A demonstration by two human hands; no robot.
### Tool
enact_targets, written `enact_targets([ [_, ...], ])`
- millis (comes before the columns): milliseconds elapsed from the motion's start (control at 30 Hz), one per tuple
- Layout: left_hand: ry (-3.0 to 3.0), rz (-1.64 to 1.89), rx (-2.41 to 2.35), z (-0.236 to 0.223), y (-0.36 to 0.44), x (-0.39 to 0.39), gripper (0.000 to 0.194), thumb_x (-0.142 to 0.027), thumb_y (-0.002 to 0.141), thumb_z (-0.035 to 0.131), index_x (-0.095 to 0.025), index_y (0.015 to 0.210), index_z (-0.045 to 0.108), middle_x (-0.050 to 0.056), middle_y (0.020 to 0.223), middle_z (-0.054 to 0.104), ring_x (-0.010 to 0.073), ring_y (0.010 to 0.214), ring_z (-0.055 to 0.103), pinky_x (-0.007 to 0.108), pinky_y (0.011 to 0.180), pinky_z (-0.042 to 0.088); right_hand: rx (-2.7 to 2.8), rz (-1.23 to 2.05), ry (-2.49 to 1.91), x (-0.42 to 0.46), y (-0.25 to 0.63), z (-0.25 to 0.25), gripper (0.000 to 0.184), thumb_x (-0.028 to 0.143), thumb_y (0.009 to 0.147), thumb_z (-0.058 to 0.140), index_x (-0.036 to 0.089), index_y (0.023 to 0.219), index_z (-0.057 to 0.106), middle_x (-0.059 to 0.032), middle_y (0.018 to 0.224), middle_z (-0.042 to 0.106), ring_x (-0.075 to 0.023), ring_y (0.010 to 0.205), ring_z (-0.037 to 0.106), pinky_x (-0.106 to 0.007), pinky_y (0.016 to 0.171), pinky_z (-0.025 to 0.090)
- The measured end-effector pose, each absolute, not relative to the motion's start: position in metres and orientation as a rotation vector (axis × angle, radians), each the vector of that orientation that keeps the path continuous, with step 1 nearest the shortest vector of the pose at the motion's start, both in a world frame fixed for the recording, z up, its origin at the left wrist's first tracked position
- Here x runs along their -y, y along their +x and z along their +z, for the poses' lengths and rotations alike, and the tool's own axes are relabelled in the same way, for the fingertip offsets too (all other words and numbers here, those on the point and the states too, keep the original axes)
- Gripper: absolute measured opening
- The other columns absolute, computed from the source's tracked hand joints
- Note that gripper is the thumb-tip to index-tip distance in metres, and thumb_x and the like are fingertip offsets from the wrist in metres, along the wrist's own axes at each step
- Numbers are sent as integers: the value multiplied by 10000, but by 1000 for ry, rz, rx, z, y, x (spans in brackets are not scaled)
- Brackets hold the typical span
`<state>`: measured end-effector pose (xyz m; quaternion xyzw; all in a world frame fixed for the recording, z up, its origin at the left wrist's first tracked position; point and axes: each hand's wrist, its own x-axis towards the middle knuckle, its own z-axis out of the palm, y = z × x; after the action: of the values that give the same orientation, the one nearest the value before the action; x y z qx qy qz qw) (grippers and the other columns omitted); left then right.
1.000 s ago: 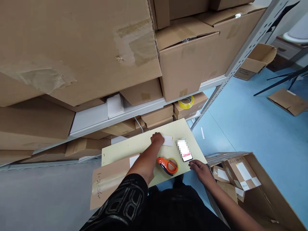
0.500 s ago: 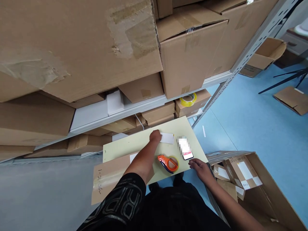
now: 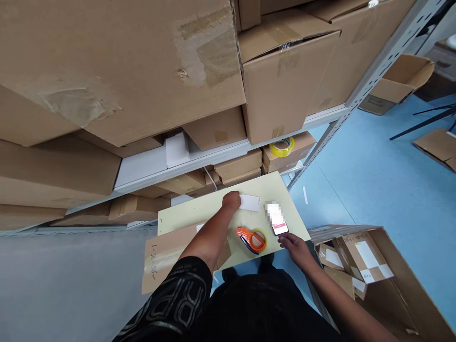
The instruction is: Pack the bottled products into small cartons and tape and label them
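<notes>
My left hand (image 3: pixel 231 200) is closed at the left end of a white paper slip (image 3: pixel 251 203) on a small pale-yellow table (image 3: pixel 213 207). Its fingertips are hidden from above. A phone (image 3: pixel 281 228) with a lit, partly blurred screen lies to the right of the slip. Just below the phone's near edge is my right hand (image 3: pixel 293 245), holding nothing I can see, with its fingers loosely bent. An orange tape dispenser (image 3: pixel 252 240) with a tape roll rests between my arms. Under my left forearm lies a flat cardboard box (image 3: pixel 171 254) with handwriting and tape across it.
Shelves of cardboard boxes (image 3: pixel 278 90) rise beyond the table, with an upright metal post (image 3: pixel 383 61) at the right. A yellow tape roll (image 3: pixel 282 147) sits on a lower box. At my right stands a large open carton (image 3: pixel 413 285) with smaller boxes inside.
The view has shifted slightly, so everything sits a little further right. My right hand's fingertips are now closer to the phone's near edge. My left hand stays at the slip.
</notes>
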<state>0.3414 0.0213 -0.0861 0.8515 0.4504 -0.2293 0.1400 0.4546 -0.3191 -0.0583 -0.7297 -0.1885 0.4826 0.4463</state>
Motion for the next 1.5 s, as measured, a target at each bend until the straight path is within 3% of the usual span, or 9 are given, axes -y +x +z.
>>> enact_targets([
  [300, 2467, -610, -1288, -72, 336, -18, 322, -267, 992, 495, -161, 1165, 745, 175, 1215, 735, 283, 1139, 688, 371, 965, 522, 414, 1236, -1773, 320, 451, -75, 375, 550, 818, 650, 214, 949, 754, -76, 955, 792, -280, 860, 749, -376, 818, 553],
  [533, 2435, -510, -1097, -53, 345, -3, 259, -290, 981, 540, -217, 1061, 775, 90, 1147, 771, 238, 1057, 691, 309, 877, 519, 434, 1277, -1794, 320, 451, -86, 388, 547, 829, 630, 205, 973, 744, -70, 943, 784, -272, 873, 743, -378, 845, 540],
  [833, 2355, -430, -1057, -42, 352, 17, 231, -344, 972, 589, -241, 1069, 772, 45, 1100, 785, 198, 977, 698, 269, 802, 499, 511, 1264, -1815, 293, 457, -69, 334, 509, 839, 614, 207, 920, 731, -47, 874, 762, -254, 866, 725, -353, 817, 513],
  [1000, 2333, -488, -1157, -53, 349, 7, 224, -328, 988, 566, -230, 1079, 747, 71, 1130, 766, 221, 1011, 695, 293, 828, 504, 527, 1280, -1833, 291, 457, -79, 350, 519, 841, 606, 210, 937, 741, -55, 887, 767, -260, 879, 727, -363, 827, 519],
  [1167, 2482, -434, -1260, -57, 349, 4, 351, -270, 963, 581, -172, 1298, 613, 162, 1355, 634, 293, 1261, 578, 379, 994, 479, 530, 1301, -1867, 302, 452, -90, 373, 514, 835, 605, 201, 978, 751, -61, 888, 769, -261, 869, 728, -370, 833, 522],
  [1233, 2580, -478, -1178, -60, 353, 9, 349, -274, 966, 569, -168, 1295, 610, 158, 1354, 622, 296, 1285, 557, 387, 1019, 469, 518, 1302, -1863, 305, 450, -92, 373, 510, 835, 606, 202, 991, 750, -62, 916, 772, -255, 870, 728, -367, 838, 523],
  [1333, 2591, -596, -1037, -71, 363, 25, 341, -389, 984, 559, -169, 1223, 661, 147, 1261, 666, 294, 1203, 610, 380, 977, 493, 503, 1299, -1854, 307, 450, -94, 370, 512, 836, 610, 206, 990, 748, -57, 918, 769, -250, 871, 725, -360, 837, 524],
  [1500, 2538, -709, -1029, -94, 384, 53, 543, -615, 906, 624, -144, 1160, 714, 183, 1218, 695, 341, 1157, 631, 415, 943, 511, 509, 1289, -1860, 310, 457, -92, 367, 522, 846, 603, 206, 963, 747, -48, 873, 759, -250, 859, 722, -357, 834, 521],
])
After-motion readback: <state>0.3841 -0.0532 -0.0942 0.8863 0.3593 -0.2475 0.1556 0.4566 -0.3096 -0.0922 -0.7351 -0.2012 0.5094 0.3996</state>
